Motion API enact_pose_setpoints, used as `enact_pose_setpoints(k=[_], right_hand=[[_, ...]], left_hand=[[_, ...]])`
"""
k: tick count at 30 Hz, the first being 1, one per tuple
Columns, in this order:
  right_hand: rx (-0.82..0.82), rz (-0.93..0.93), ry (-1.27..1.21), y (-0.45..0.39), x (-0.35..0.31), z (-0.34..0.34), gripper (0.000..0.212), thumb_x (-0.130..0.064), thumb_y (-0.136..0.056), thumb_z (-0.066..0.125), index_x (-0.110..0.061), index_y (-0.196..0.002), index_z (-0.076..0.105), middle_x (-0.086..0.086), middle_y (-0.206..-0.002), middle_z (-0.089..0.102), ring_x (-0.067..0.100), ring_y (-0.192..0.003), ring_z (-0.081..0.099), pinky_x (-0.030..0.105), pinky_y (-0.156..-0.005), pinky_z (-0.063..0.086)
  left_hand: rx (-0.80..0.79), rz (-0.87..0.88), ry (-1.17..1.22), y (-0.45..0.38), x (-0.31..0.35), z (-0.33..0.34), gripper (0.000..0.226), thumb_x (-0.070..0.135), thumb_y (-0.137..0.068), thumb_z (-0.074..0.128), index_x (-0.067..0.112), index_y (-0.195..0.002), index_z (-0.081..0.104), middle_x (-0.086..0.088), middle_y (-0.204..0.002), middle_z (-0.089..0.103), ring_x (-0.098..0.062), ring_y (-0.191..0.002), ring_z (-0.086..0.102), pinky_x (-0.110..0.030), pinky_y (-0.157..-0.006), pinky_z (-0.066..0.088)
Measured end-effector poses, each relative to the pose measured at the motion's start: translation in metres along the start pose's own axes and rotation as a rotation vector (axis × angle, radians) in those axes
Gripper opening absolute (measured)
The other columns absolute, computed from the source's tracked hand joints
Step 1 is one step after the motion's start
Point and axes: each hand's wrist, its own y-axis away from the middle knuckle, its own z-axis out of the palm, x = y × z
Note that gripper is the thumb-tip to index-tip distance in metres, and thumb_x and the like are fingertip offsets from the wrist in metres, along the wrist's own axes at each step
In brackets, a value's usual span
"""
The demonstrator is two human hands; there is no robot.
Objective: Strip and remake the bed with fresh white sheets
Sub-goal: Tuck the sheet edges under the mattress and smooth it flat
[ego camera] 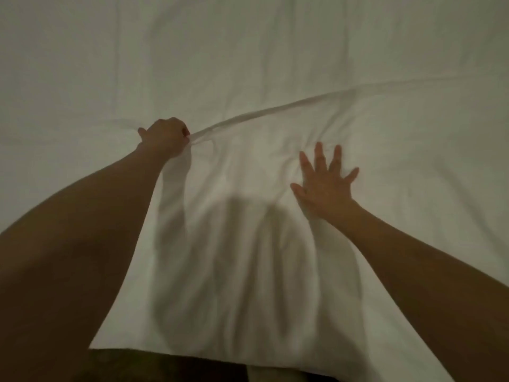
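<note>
Sheet, white, covers the bed across the whole view, out to the far, left and right edges. Its near edge runs across the bottom of the view, with a dark strip below it. Surface is creased: one long raised fold runs from the left hand diagonally toward the far right edge, and softer wrinkles fan out near the middle. Shadows of both arms fall on the near part. No containers are visible.

Left hand, left of centre, is clenched, gripping a bunch of the sheet at the start of the fold; the cloth is drawn taut from it.

Right hand, right of centre, lies flat, palm down, fingers spread and straight, pressing the sheet and grasping nothing.
</note>
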Motion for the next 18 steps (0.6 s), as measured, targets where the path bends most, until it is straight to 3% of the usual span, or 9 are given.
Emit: enact_pose_setpoints(k=[4,8,12,15,18], right_hand=[[0.025,0.009,0.162,0.000,-0.011,-0.004,0.073,-0.057,-0.097,0.030,-0.020,-0.154,0.003,0.016,-0.160,-0.007,0.051,-0.142,-0.006,0.070,-0.108,0.004],[0.022,0.026,0.283,-0.007,-0.015,-0.006,0.072,-0.058,-0.097,0.029,-0.017,-0.153,0.010,0.019,-0.159,0.003,0.046,-0.144,0.000,0.065,-0.111,0.003],[0.053,0.064,0.254,-0.009,-0.016,-0.001,0.071,-0.055,-0.093,0.041,-0.016,-0.150,0.028,0.019,-0.157,0.016,0.039,-0.146,0.011,0.067,-0.109,0.009],[0.033,0.132,0.188,-0.011,-0.015,-0.002,0.071,-0.057,-0.094,0.037,-0.024,-0.153,0.015,0.009,-0.161,0.004,0.031,-0.148,0.001,0.065,-0.110,0.009],[0.031,0.250,-0.017,-0.004,-0.028,-0.005,0.070,-0.054,-0.096,0.036,-0.027,-0.154,0.006,0.002,-0.162,-0.007,0.028,-0.148,-0.006,0.065,-0.110,0.009]], left_hand=[[0.115,0.057,-0.013,-0.007,-0.027,0.006,0.021,0.025,-0.099,0.049,0.014,-0.111,0.062,-0.012,-0.112,0.062,-0.034,-0.114,0.050,-0.048,-0.099,0.031],[0.228,0.131,0.016,-0.038,-0.033,-0.013,0.017,0.017,-0.099,0.045,0.011,-0.104,0.060,-0.016,-0.103,0.063,-0.036,-0.105,0.054,-0.046,-0.096,0.031],[0.169,0.154,0.040,-0.071,-0.029,-0.016,0.017,0.012,-0.094,0.050,0.013,-0.104,0.063,-0.015,-0.107,0.063,-0.034,-0.108,0.053,-0.045,-0.098,0.029],[0.102,0.156,0.284,-0.082,-0.046,0.000,0.019,0.026,-0.093,0.055,0.019,-0.109,0.062,-0.007,-0.115,0.062,-0.030,-0.113,0.052,-0.043,-0.099,0.029],[0.039,0.198,0.298,-0.085,-0.094,0.000,0.028,0.038,-0.090,0.061,0.020,-0.111,0.061,-0.004,-0.111,0.063,-0.029,-0.113,0.053,-0.042,-0.101,0.026]])
